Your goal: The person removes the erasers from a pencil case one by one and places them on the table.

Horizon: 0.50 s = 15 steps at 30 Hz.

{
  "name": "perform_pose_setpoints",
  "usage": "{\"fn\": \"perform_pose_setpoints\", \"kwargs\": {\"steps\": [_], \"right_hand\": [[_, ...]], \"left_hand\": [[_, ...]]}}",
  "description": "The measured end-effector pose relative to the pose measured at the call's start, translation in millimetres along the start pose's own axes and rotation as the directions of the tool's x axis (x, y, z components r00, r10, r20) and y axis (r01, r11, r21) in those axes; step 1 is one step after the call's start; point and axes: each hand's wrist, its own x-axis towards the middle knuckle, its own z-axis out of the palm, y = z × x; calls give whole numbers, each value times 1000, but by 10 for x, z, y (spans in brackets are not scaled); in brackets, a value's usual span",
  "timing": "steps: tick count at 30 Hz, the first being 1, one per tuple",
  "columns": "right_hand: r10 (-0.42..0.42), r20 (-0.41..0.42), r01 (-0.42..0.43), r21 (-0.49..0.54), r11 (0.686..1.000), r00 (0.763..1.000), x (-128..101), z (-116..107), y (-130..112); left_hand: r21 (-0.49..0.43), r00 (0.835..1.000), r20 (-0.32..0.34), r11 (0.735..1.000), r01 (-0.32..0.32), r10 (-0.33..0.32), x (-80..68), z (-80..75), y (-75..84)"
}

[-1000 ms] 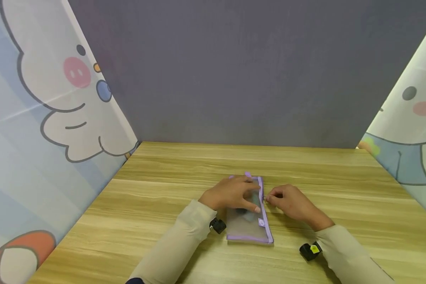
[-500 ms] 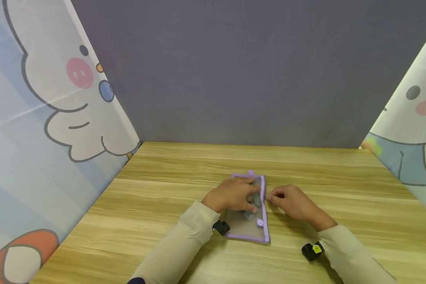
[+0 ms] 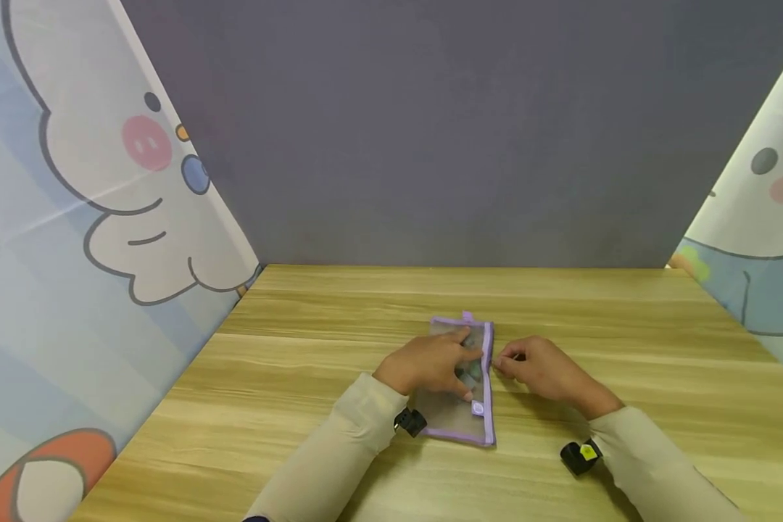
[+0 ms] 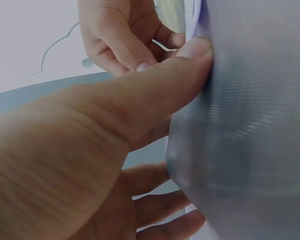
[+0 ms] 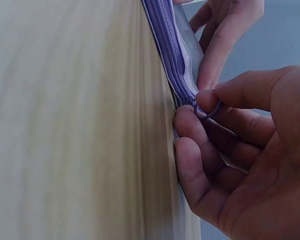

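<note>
On the middle of the wooden table [image 3: 300, 406]: one mesh pouch [image 3: 460, 420] with purple trim, held by two hands.

Head view: left hand [image 3: 431, 362] lies flat on the pouch, fingers extended, pinning it down; right hand [image 3: 541, 370] is at its right edge. Left wrist view: thumb [image 4: 180, 75] presses the mesh [image 4: 255, 125], steadying it. Right wrist view: thumb and forefinger pinch the zip pull [image 5: 207, 107] on the purple zip [image 5: 172, 55], the pouch braced for the pull.

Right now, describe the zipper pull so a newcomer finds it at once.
Start at the wooden table; near its middle lies a mesh pouch edged in purple. On its right edge, the right hand pinches the zipper pull, a small purple ring.
</note>
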Motion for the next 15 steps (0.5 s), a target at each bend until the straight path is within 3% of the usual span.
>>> {"fn": "perform_pose_setpoints", "kwargs": {"steps": [15], "right_hand": [[-49,21,50,-41,998,999,-34,22,-34]], "left_hand": [[32,999,-46,999,-2,3,-14,46,-43]]}}
